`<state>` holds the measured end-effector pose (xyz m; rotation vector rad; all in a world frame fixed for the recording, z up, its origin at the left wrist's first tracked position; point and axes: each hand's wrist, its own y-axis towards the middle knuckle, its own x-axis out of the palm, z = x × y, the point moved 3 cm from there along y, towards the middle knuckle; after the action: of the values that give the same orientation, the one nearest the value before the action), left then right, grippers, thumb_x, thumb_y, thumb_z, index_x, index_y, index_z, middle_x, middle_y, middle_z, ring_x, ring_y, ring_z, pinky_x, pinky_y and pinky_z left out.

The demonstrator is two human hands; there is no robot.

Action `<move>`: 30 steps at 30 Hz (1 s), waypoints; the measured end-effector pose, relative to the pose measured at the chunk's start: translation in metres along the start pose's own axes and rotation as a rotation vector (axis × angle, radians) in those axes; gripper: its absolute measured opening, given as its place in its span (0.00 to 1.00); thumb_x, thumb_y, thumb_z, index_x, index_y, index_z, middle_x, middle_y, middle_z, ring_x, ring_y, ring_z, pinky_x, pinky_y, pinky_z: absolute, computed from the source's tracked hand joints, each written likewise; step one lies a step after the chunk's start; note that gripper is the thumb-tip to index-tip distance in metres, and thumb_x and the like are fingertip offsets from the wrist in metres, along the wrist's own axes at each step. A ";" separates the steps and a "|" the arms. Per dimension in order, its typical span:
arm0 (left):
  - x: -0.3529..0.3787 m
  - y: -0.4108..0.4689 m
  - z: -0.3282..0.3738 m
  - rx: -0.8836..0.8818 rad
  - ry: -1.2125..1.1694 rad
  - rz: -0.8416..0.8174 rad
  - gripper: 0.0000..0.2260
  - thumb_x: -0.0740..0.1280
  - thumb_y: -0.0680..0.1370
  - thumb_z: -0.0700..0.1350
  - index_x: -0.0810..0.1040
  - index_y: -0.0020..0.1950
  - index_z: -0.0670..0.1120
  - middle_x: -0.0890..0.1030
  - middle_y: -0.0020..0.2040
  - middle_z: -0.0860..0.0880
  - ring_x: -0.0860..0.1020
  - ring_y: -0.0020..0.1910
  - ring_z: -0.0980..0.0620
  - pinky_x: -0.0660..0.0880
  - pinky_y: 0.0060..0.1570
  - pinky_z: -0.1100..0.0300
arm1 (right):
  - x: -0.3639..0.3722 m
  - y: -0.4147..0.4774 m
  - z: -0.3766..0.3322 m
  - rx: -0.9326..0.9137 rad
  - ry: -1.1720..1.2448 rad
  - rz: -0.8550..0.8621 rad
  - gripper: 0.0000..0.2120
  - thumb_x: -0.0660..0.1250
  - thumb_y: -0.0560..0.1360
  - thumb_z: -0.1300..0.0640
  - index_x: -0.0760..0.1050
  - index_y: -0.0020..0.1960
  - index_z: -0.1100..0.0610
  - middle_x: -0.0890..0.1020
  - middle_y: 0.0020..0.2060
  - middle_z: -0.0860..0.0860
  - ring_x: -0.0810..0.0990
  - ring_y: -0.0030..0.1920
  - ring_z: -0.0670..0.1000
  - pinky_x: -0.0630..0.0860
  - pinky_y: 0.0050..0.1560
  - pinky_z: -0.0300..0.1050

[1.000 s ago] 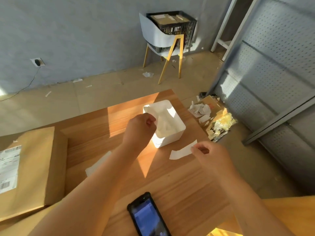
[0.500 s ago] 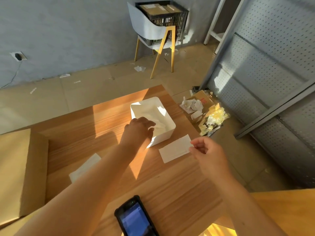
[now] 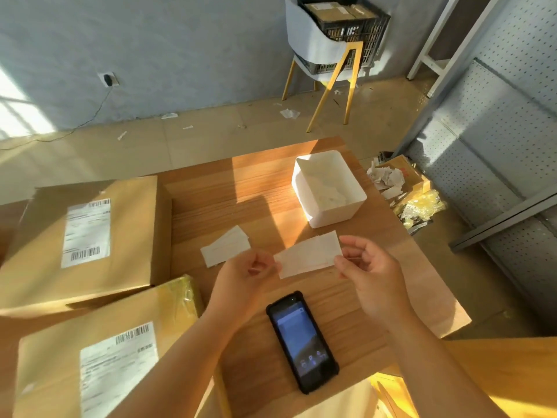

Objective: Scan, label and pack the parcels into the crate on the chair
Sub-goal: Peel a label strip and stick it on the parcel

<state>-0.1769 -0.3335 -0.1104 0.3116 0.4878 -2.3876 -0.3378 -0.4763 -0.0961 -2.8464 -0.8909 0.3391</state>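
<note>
Left hand [image 3: 245, 277] and right hand [image 3: 372, 274] pinch the label [image 3: 309, 256] at both ends above tabletop [image 3: 241, 191]; parcels [image 3: 90, 236] crowd its left edge.

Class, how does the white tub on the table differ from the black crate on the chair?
The tub has solid white walls; the crate has black latticed ones. The tub sits on the table holding crumpled paper; the crate sits on the chair holding brown parcels. Both are open-topped boxes.
</note>
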 end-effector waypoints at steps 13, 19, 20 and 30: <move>-0.136 -0.152 -0.103 -0.087 -0.100 0.190 0.06 0.71 0.73 0.44 0.79 0.38 0.54 0.82 0.35 0.54 0.78 0.33 0.59 0.69 0.30 0.72 | 0.148 -0.127 0.024 0.126 -0.091 -0.218 0.03 0.73 0.72 0.58 0.79 0.43 0.53 0.84 0.33 0.49 0.82 0.34 0.47 0.77 0.32 0.38; -0.175 -0.210 -0.150 -0.128 -0.044 0.211 0.04 0.71 0.73 0.45 0.78 0.39 0.52 0.80 0.34 0.49 0.73 0.29 0.60 0.67 0.30 0.71 | 0.201 -0.177 0.039 0.207 -0.239 -0.358 0.04 0.72 0.73 0.54 0.78 0.42 0.52 0.83 0.36 0.49 0.80 0.31 0.44 0.77 0.32 0.37; -0.180 -0.217 -0.157 -0.136 -0.034 0.215 0.04 0.71 0.73 0.45 0.78 0.39 0.52 0.80 0.34 0.49 0.73 0.29 0.59 0.67 0.30 0.70 | 0.208 -0.183 0.041 0.218 -0.255 -0.370 0.04 0.72 0.73 0.53 0.78 0.41 0.52 0.83 0.37 0.49 0.80 0.31 0.44 0.77 0.32 0.37; -0.212 -0.219 -0.187 -0.240 -0.084 0.295 0.07 0.69 0.73 0.41 0.77 0.36 0.48 0.80 0.34 0.45 0.74 0.31 0.55 0.73 0.36 0.56 | 0.253 -0.190 0.036 0.213 -0.336 -0.403 0.04 0.73 0.73 0.55 0.79 0.41 0.52 0.81 0.33 0.45 0.79 0.29 0.42 0.77 0.29 0.37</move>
<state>-0.1452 0.0208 -0.1489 0.1619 0.6353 -2.0244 -0.2477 -0.1734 -0.1371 -2.3787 -1.3642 0.8153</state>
